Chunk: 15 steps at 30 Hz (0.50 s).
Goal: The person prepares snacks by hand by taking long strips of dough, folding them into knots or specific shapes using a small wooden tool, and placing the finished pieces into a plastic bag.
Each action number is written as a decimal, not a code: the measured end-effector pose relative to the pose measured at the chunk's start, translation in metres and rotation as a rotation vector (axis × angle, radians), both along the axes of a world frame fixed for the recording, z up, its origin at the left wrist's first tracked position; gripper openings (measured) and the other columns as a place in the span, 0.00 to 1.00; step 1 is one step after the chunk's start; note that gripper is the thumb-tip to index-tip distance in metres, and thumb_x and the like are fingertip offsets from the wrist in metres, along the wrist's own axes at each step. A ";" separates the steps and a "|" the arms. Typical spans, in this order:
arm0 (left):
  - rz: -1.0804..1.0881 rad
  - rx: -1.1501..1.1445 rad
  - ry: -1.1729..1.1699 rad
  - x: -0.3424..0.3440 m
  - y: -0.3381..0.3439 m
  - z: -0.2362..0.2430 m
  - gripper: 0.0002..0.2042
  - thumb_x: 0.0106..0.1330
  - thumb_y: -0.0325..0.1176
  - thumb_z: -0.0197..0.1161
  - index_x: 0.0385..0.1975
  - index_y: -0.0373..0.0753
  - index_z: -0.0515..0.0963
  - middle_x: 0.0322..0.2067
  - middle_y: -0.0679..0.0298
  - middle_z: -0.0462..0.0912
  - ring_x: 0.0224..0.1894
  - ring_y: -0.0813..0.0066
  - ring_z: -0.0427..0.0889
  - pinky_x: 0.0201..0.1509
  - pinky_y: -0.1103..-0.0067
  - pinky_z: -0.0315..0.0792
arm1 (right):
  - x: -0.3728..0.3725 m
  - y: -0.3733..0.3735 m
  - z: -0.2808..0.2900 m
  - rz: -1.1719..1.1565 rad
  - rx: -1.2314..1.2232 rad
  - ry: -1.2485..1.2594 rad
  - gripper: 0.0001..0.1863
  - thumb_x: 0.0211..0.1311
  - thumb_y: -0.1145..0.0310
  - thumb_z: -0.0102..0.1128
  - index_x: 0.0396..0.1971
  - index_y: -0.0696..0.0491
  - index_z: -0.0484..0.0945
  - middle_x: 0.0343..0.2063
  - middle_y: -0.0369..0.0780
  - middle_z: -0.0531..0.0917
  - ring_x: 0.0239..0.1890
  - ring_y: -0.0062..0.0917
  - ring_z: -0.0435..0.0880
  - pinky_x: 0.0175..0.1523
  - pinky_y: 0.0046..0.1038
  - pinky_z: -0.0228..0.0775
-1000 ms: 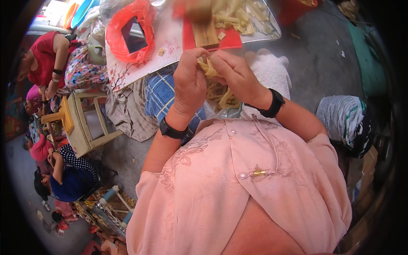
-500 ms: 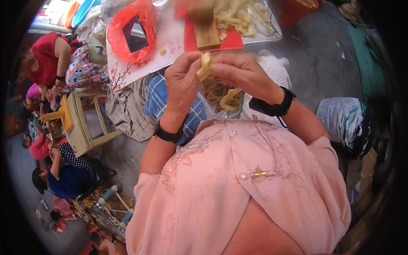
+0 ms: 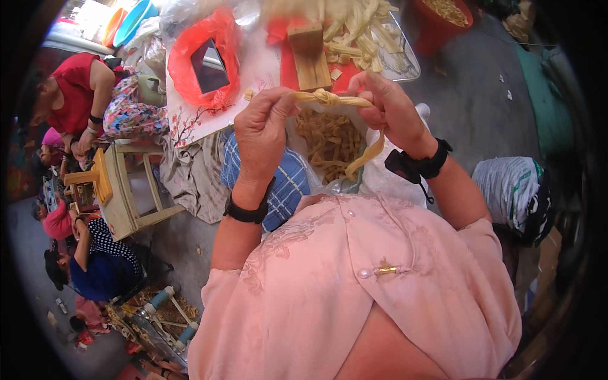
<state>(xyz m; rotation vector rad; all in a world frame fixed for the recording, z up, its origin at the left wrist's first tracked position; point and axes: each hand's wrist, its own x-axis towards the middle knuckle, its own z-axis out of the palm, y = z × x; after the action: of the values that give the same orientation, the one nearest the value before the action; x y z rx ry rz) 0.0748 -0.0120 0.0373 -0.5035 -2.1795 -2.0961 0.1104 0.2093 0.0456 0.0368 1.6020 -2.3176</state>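
Between my two hands a pale yellow strip [image 3: 327, 97], which looks like tofu skin, is stretched level with a knot in its middle. My left hand [image 3: 259, 130] pinches its left end between thumb and fingers. The right part of it is gripped by my right hand [image 3: 398, 117], and a loose tail hangs down below that hand. Directly beneath, several similar strips [image 3: 329, 142] fill a clear plastic bag near my lap. Beyond my hands a wooden block [image 3: 310, 66] rests on a red sheet [image 3: 288, 76] on the table.
A metal tray [image 3: 410, 60] with more pale strips stands at the far right of the table. A red plastic bag [image 3: 180, 66] with a dark phone [image 3: 209, 66] on it lies left. A red bucket [image 3: 437, 31] stands beyond right. Several people sit left, near a wooden stool [image 3: 123, 190].
My hands have moved apart, pulling the strip out straight with the knot now in plain view. A blurred object over the wooden block is gone from there.
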 end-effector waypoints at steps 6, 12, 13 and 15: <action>0.172 -0.692 0.602 0.008 0.009 0.016 0.18 0.51 0.29 0.67 0.43 0.36 0.74 0.37 0.60 0.79 0.41 0.67 0.77 0.47 0.75 0.69 | -0.001 -0.017 -0.017 -0.005 0.089 0.129 0.07 0.66 0.66 0.52 0.37 0.53 0.73 0.25 0.28 0.74 0.25 0.07 0.70 0.27 0.12 0.63; -0.259 -1.019 0.316 0.027 0.012 0.001 0.13 0.51 0.29 0.63 0.37 0.39 0.71 0.28 0.58 0.75 0.34 0.57 0.76 0.37 0.67 0.68 | 0.009 -0.037 -0.042 0.160 0.023 0.058 0.08 0.63 0.67 0.55 0.35 0.57 0.72 0.29 0.32 0.76 0.35 0.12 0.76 0.36 0.16 0.70; -0.303 -0.976 0.277 0.029 0.010 0.004 0.08 0.55 0.32 0.61 0.29 0.37 0.70 0.25 0.56 0.74 0.30 0.54 0.76 0.32 0.65 0.67 | 0.011 -0.033 -0.041 0.162 0.023 0.055 0.08 0.63 0.67 0.55 0.35 0.57 0.72 0.29 0.32 0.76 0.35 0.12 0.76 0.36 0.16 0.70; -0.395 -0.961 0.244 0.036 0.001 0.011 0.08 0.57 0.33 0.60 0.28 0.37 0.70 0.24 0.56 0.73 0.29 0.53 0.75 0.30 0.65 0.67 | 0.013 -0.024 -0.031 0.394 0.370 0.187 0.13 0.60 0.61 0.60 0.30 0.57 0.72 0.25 0.32 0.76 0.30 0.12 0.73 0.32 0.18 0.66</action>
<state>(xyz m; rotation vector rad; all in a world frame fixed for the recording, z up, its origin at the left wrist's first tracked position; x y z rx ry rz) 0.1106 -0.0112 0.0481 -1.2388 -2.9627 -0.8361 0.1237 0.1857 0.0148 -0.3859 1.9082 -1.7516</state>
